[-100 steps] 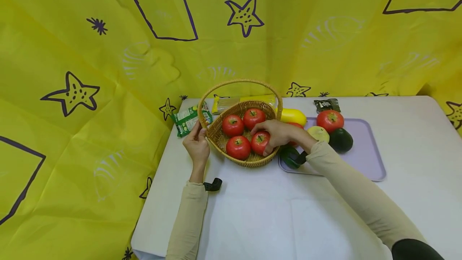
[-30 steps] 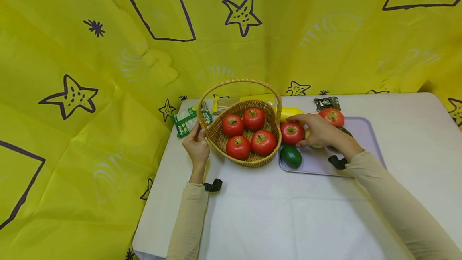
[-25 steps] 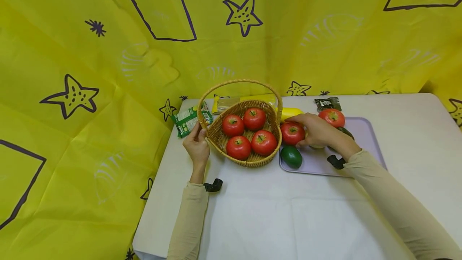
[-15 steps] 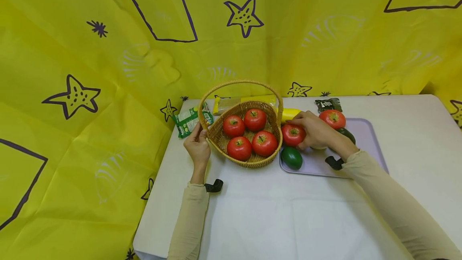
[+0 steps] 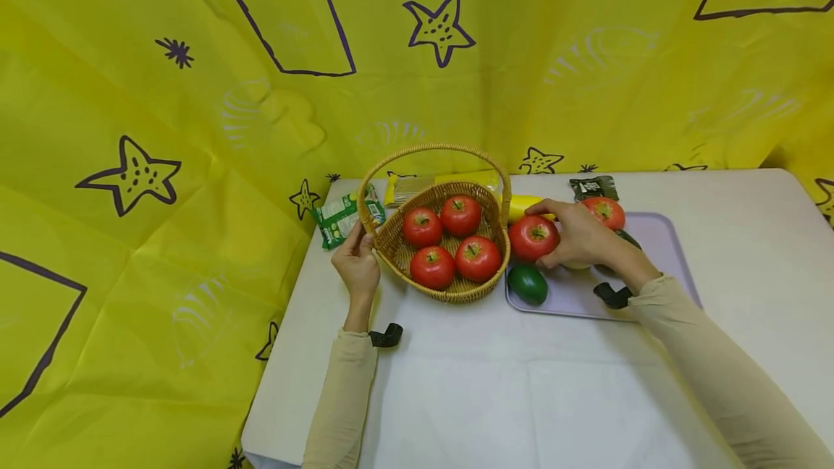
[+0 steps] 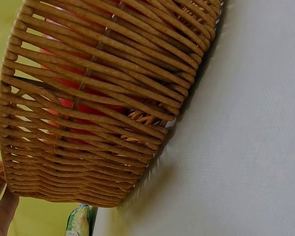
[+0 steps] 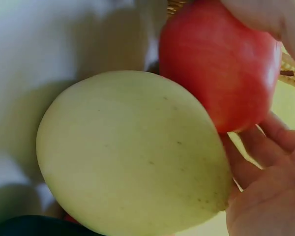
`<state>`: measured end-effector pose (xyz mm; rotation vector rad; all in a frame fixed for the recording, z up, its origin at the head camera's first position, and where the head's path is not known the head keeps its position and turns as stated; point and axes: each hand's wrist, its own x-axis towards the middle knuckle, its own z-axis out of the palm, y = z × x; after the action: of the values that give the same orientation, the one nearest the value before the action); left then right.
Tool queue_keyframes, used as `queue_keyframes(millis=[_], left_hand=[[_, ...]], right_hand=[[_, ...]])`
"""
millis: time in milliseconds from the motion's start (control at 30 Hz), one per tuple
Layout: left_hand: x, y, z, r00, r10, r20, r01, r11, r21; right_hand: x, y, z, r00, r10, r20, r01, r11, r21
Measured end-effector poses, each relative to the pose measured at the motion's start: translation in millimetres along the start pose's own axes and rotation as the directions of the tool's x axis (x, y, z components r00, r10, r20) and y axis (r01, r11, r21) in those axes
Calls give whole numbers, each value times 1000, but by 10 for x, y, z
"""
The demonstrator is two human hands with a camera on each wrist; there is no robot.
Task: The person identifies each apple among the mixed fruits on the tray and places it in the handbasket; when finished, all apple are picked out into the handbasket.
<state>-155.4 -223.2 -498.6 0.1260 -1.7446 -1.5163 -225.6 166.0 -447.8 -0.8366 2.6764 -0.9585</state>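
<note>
My left hand (image 5: 357,266) pinches the wicker basket (image 5: 456,297) at its left end, where the handle meets the rim. Several red apples (image 5: 431,267) lie inside the basket. My right hand (image 5: 576,234) grips another red apple (image 5: 534,237) just right of the basket, thumb on the near side and fingers on the far side. In the right wrist view, a pale yellow-green fruit (image 7: 132,152) sits right beside that apple; my hand mostly hides it in the head view. The left wrist view shows the basket's woven side (image 6: 88,98) close up and some fingertips.
A lilac tray (image 5: 658,259) bears a green fruit (image 5: 528,284), a dark green fruit (image 5: 627,239) partly hidden, and a red fruit (image 5: 604,213). Behind lie a yellow object (image 5: 523,206), a black packet (image 5: 594,188), a noodle pack (image 5: 412,188) and a green packet (image 5: 342,219).
My right hand has left the apple in the basket and moved right to the one by the tray. That apple has just shifted slightly up and right. The left hand stays put.
</note>
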Motion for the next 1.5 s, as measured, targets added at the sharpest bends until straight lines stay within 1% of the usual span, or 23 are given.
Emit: queue_keyframes(millis=[100, 233, 367, 433, 600, 667, 767, 833, 1000, 1100, 1200, 1267, 1433, 1500], left_hand=[[3, 9, -5, 1000, -3, -6, 3, 1000, 1], [-6, 23, -16, 1000, -5, 0, 5, 1000, 5], [-10, 16, -23, 1000, -8, 3, 8, 1000, 8], [-11, 12, -23, 1000, -12, -3, 12, 1000, 6], [-15, 15, -17, 1000, -17, -7, 17, 1000, 1], [-17, 20, -14, 1000, -24, -8, 24, 1000, -1], [-17, 24, -16, 999, -34, -9, 34, 999, -7], [-19, 23, -17, 999, -37, -10, 36, 999, -12], [-13, 7, -16, 1000, -27, -3, 27, 999, -18], [-7, 4, -15, 1000, -18, 0, 18, 1000, -21], [-3, 6, -15, 1000, -16, 2, 16, 1000, -20], [0, 8, -12, 1000, -17, 1, 17, 1000, -17], [2, 16, 11, 1000, -24, -11, 24, 1000, -12], [1, 17, 24, 1000, -27, -15, 27, 1000, -12]], right_hand=[[-27, 3, -39, 1000, -5, -21, 6, 998, 60], [-51, 19, -73, 997, -34, -70, 44, 988, 147], [-71, 12, -109, 995, -16, -99, 36, 979, 202], [-80, 10, -126, 995, 10, -97, 13, 973, 232], [-115, 21, -167, 994, 71, -81, -41, 945, 326], [-136, 23, -187, 994, 84, -71, -55, 940, 338], [-165, 11, -209, 993, 94, -67, -67, 942, 330], [-179, -3, -215, 993, 96, -64, -67, 934, 352], [-201, -44, -215, 993, 66, -96, -15, 890, 455], [-206, -71, -216, 992, 42, -117, 21, 873, 487], [-204, -106, -218, 992, 17, -128, 50, 865, 499], [-202, -138, -218, 991, 0, -131, 65, 869, 491], [-185, -235, -195, 993, -32, -116, 85, 868, 490], [-168, -272, -173, 993, -42, -108, 90, 861, 500]])
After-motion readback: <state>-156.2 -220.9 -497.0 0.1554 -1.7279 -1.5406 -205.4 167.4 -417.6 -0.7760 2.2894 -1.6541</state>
